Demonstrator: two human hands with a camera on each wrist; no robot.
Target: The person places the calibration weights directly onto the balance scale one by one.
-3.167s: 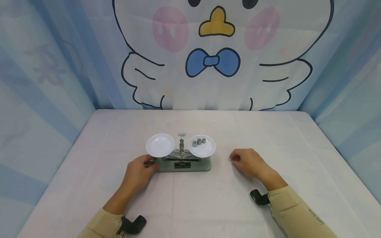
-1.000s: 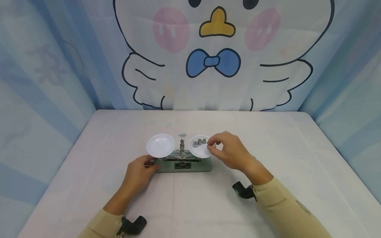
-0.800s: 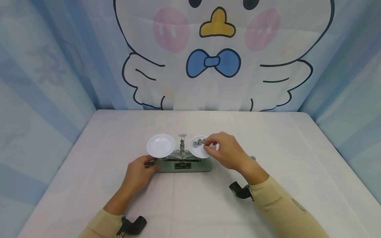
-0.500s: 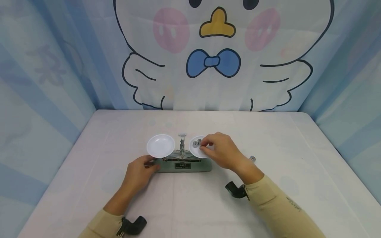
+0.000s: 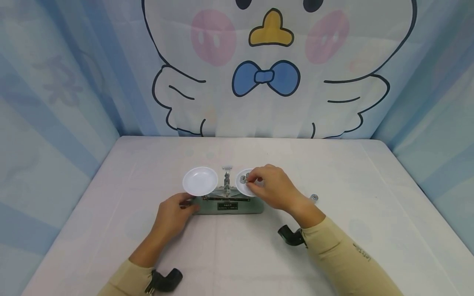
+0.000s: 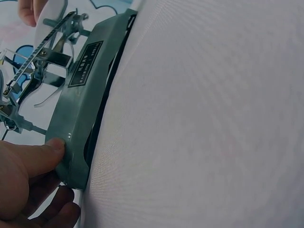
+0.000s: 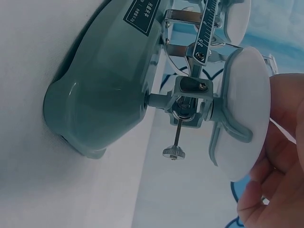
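Note:
A small balance scale with a green base [image 5: 244, 207] and two white pans stands on the table. My left hand [image 5: 173, 213] grips the left end of the base; in the left wrist view its thumb [image 6: 52, 152] lies on the green casing. The left pan [image 5: 200, 181] bears nothing. Over the right pan [image 5: 240, 190], my right hand [image 5: 272, 185] pinches a tiny metal weight between thumb and fingertips; the weight is mostly hidden. Beside the fingertips a silver weight [image 5: 243, 179] sits in the pan, with another partly covered behind it. The right wrist view shows the pan's underside [image 7: 249, 114].
Another small metal weight [image 5: 314, 197] lies on the white-covered table [image 5: 237, 255], right of the scale and behind my right wrist. A patterned curtain [image 5: 263, 111] rises along the table's far edge, and blue curtains stand at both sides.
My right hand has moved left from the table to over the right pan, covering some of the weights there. The weight on the table has come into view. My left hand stays put.

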